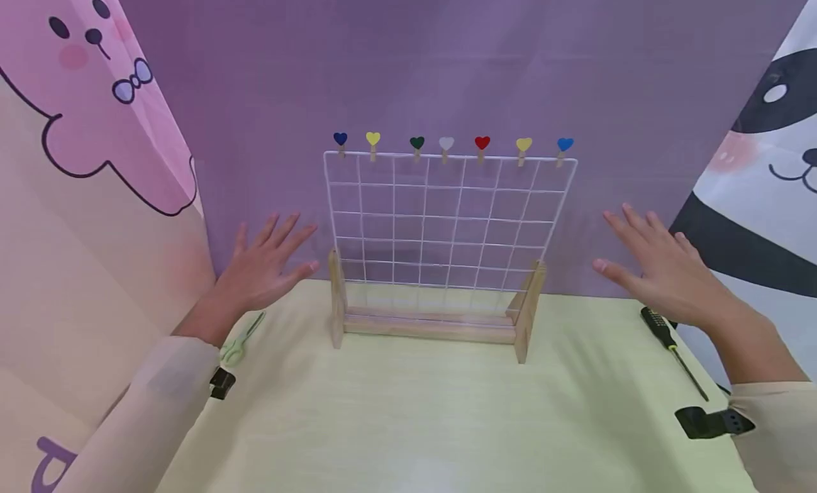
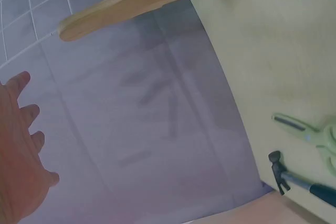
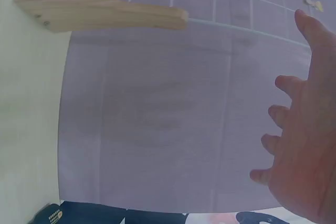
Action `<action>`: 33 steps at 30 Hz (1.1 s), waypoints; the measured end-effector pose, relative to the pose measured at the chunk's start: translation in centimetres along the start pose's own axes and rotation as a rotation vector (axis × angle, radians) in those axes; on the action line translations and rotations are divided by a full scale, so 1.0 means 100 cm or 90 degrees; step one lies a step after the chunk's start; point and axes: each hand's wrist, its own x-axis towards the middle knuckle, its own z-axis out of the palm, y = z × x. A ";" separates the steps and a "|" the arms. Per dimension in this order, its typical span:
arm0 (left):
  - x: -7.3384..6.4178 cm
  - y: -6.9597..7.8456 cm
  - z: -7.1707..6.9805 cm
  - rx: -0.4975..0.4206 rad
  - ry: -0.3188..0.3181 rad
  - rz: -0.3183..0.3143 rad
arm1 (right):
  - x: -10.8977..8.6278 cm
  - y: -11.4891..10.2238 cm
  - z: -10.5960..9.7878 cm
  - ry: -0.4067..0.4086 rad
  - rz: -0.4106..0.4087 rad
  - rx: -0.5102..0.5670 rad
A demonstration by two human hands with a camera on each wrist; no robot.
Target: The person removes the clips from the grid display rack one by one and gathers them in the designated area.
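Observation:
A white wire grid (image 1: 440, 216) stands upright in a wooden stand (image 1: 430, 328) on the table. Several small clothespins with coloured hearts sit along its top wire, among them a red heart clothespin (image 1: 482, 144) and a dark blue one (image 1: 341, 140). My left hand (image 1: 264, 266) is held up left of the grid, fingers spread, holding nothing. On the other side my right hand (image 1: 664, 269) is raised with fingers apart and nothing in it. Both hands are apart from the stand, whose wooden side legs show in the left wrist view (image 2: 142, 1) and right wrist view (image 3: 105, 14).
Green-handled scissors (image 1: 236, 347) lie on the table's left, with a hammer (image 2: 294, 178) beside them. A screwdriver (image 1: 670, 344) with a black handle lies near the right edge. Purple cloth (image 1: 447, 67) hangs behind the table (image 1: 408, 408), with cartoon-printed panels at both sides.

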 end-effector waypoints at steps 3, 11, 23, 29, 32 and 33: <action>0.003 0.001 0.001 -0.006 0.014 0.004 | 0.001 -0.002 -0.007 0.033 -0.019 0.031; 0.010 0.008 0.003 -0.139 0.040 0.020 | 0.011 -0.029 -0.023 0.160 -0.008 0.142; 0.023 0.008 0.038 -0.419 0.076 -0.031 | 0.049 -0.097 -0.024 0.358 -0.160 0.353; 0.028 0.014 0.057 -0.529 0.094 -0.058 | 0.069 -0.134 -0.024 0.299 -0.155 0.428; 0.030 0.017 0.066 -0.561 0.100 -0.065 | 0.079 -0.151 -0.026 0.272 -0.162 0.468; 0.031 0.018 0.068 -0.568 0.103 -0.069 | 0.083 -0.156 -0.027 0.264 -0.165 0.488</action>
